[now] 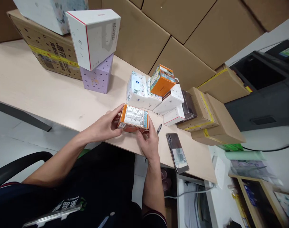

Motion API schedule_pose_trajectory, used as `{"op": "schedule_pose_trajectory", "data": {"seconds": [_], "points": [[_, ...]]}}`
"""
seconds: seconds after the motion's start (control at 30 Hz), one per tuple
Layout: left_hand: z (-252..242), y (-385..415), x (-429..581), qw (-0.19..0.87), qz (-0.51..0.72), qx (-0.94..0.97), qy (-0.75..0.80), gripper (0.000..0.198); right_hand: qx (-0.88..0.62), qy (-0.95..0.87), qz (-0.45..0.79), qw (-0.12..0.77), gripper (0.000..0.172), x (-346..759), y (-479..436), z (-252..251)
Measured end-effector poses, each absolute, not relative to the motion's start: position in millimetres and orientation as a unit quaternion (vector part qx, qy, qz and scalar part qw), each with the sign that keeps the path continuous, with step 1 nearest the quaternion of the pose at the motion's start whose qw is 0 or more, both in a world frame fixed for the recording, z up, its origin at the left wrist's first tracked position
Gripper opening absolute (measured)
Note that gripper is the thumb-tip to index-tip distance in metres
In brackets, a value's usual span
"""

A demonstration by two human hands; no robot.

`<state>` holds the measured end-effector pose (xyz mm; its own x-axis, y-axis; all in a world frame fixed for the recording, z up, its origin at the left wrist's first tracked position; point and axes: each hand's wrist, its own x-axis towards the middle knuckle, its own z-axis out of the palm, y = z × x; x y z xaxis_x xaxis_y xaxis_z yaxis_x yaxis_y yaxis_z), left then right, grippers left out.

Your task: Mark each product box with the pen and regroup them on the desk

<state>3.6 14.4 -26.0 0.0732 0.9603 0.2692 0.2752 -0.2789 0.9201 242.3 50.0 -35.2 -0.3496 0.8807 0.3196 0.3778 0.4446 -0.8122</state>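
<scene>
Orange box [134,117] at front edge of counter [64,101], held between left hand [107,126] and right hand [149,141], print side up. Looks mid-handling: printed face intact, near side can't tell. Second orange carton [162,85] stacked behind, untouched.

The pale table [64,98] bears a phone [179,153], pen [159,128], lilac box [94,80] and floral pack [136,87].

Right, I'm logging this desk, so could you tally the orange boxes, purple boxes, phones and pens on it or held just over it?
Orange boxes: 2 (one held, one stacked)
Purple box: 1
Phone: 1
Pen: 1
Total: 5
</scene>
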Motion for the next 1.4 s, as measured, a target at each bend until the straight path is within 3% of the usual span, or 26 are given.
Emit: {"op": "schedule_pose_trajectory", "data": {"seconds": [0.17, 0.27, 0.43, 0.5, 0.7, 0.9, 1.07, 1.27, 1.4], "points": [[-16, 17, 10, 0.402, 0.524, 0.596, 0.456, 0.081, -0.422, -0.676, 0.369, 0.479, 0.072, 242, 48, -36], [-7, 23, 16, 0.402, 0.547, 0.551, 0.486, 0.068, -0.399, -0.653, 0.392, 0.510, 0.083, 243, 48, -36], [-3, 35, 20, 0.319, 0.523, 0.552, 0.565, 0.065, -0.387, -0.691, 0.405, 0.456, 0.114, 246, 47, -39], [-3, 37, 22, 0.323, 0.525, 0.554, 0.559, 0.066, -0.387, -0.724, 0.374, 0.431, 0.117, 247, 48, -41], [-13, 35, 36, 0.336, 0.608, 0.491, 0.525, 0.061, -0.368, -0.791, 0.233, 0.430, 0.101, 245, 48, -42], [-34, 32, 55, 0.451, 0.671, 0.400, 0.431, 0.053, -0.386, -0.778, 0.138, 0.476, 0.096, 240, 46, -42], [-36, 22, 71, 0.515, 0.651, 0.422, 0.364, 0.082, -0.398, -0.752, 0.137, 0.507, 0.090, 238, 45, -42], [-30, 22, 66, 0.484, 0.669, 0.424, 0.371, 0.092, -0.369, -0.783, 0.125, 0.485, 0.095, 242, 43, -38], [-30, 24, 66, 0.416, 0.685, 0.441, 0.404, 0.092, -0.383, -0.781, 0.133, 0.475, 0.086, 242, 41, -36]]}}
